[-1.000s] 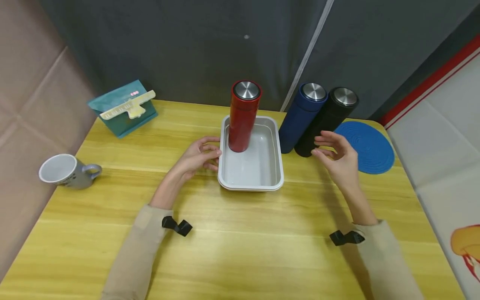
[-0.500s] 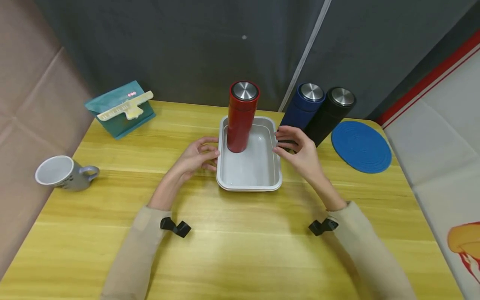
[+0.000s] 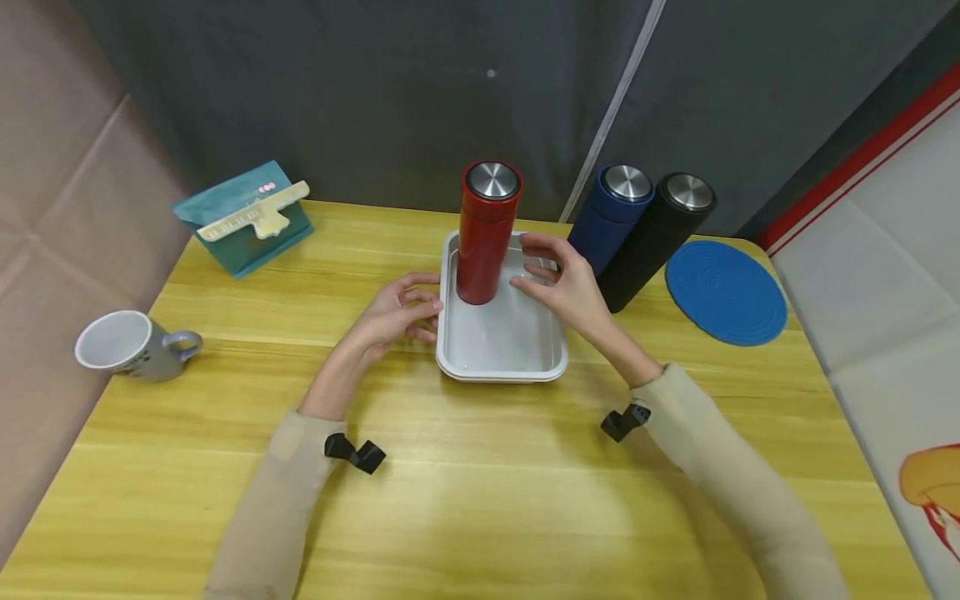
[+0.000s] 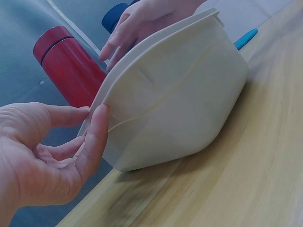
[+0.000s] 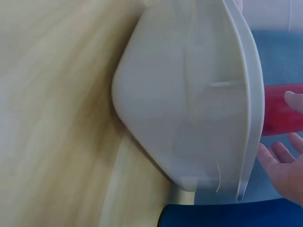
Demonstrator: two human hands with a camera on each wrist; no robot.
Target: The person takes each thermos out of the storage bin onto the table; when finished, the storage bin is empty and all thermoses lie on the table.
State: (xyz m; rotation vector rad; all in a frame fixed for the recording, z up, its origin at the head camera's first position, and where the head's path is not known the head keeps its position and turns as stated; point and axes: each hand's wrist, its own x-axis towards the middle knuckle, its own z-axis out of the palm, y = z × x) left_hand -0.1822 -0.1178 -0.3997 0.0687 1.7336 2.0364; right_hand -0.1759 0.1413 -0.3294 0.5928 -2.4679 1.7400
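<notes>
The right hand hangs over the white tray, its fingers spread apart and lightly bent, the tips just beside the red flask without plainly touching it; nothing is gripped. The left hand lies against the tray's left rim, fingers loosely curled and a little apart; in the left wrist view the fingertips press on that rim, with no closed grasp around it. The red flask stands upright inside the tray, in its far left corner, steel cap upward. The tray sits on the yellow wooden table, somewhat beyond the middle and toward the far edge. Just right of the tray a blue flask and a black flask stand side by side, touching or nearly so, near the far edge. Further right, toward the far right corner, lies a round blue mat. At the far left corner stands a teal packet with a pale clip across it, and near the left edge a grey mug lies on its side, handle pointing right. Both forearms wear beige sleeves, each with a small black mount at the wrist.
</notes>
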